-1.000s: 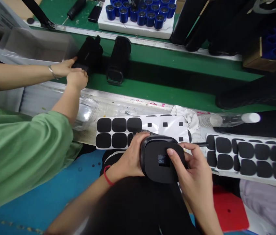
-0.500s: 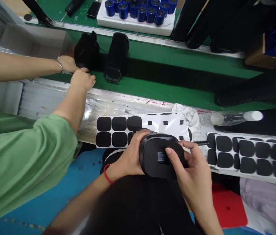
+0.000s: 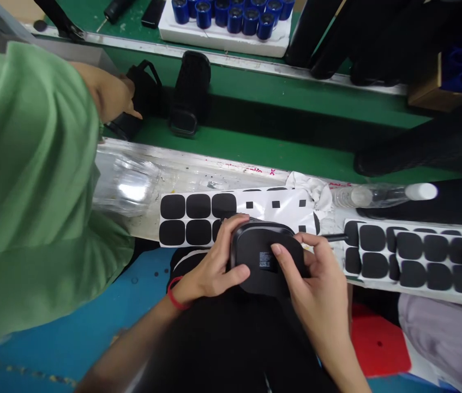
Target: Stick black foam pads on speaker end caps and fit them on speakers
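Note:
A black portable speaker (image 3: 251, 278), as it appears, is held in front of my body with its flat rounded end facing up. That end carries a small block of pale print. My left hand (image 3: 222, 262) wraps the speaker's left side, its thumb lying on the end face. On the right, my right hand (image 3: 316, 267) grips the rim, with the thumb pressed on the face near the print. A thin black stick (image 3: 335, 237) sticks out to the right from behind my right fingers; its other end is hidden. Beyond the speaker lies a sheet of black rounded stickers (image 3: 198, 206), partly peeled.
A co-worker's green sleeve (image 3: 42, 164) fills the left, their hand at a black object (image 3: 144, 87). Another black speaker (image 3: 192, 93) lies on the green bench. More sticker sheets (image 3: 419, 256), a clear bottle (image 3: 386, 195) and a tray of blue cylinders (image 3: 225, 41) are around.
My left thumb has come onto the speaker's end face. The co-worker has leaned forward and right, their sleeve now covering the white box, and the black object by their hands has turned.

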`<state>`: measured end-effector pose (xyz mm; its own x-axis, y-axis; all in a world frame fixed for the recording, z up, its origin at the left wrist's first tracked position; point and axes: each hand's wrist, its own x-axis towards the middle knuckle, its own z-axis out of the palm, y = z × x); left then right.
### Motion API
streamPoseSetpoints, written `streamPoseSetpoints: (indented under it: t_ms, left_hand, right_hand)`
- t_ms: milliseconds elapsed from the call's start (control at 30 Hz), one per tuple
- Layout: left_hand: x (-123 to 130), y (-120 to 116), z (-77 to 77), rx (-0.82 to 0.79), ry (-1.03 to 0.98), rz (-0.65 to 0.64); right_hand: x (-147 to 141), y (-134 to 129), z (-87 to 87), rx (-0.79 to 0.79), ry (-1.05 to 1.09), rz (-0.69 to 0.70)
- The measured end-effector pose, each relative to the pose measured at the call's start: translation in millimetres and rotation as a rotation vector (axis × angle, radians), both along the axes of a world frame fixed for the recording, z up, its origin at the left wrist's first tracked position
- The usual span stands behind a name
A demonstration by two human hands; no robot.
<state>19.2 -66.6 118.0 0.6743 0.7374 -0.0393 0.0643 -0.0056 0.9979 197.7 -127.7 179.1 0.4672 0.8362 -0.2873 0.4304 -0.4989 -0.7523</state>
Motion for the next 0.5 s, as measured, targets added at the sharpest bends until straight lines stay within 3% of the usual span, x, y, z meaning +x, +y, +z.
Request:
streamPoseSetpoints:
  t_ms: [167, 300, 400, 500]
  left_hand:
    - [2.1, -2.5, -0.2, -0.064, -0.026, 0.113]
    - [1.4, -1.4, -3.5, -0.065, -0.031, 0.121]
    - [-0.1, -1.4, -9.3, -0.007, -0.046, 0.104]
    - [-0.8, -0.8, -15.9, 0.178, -0.073, 0.081]
  right_hand:
    - [4.3, 2.2, 9.4, 0.074, -0.003, 0.144]
    - [12.7, -1.1, 16.0, 0.111, -0.012, 0.215]
    - [16.7, -0.3, 14.0, 0.070, 0.046, 0.240]
    - [14.3, 4.7, 7.5, 0.127, -0.020, 0.224]
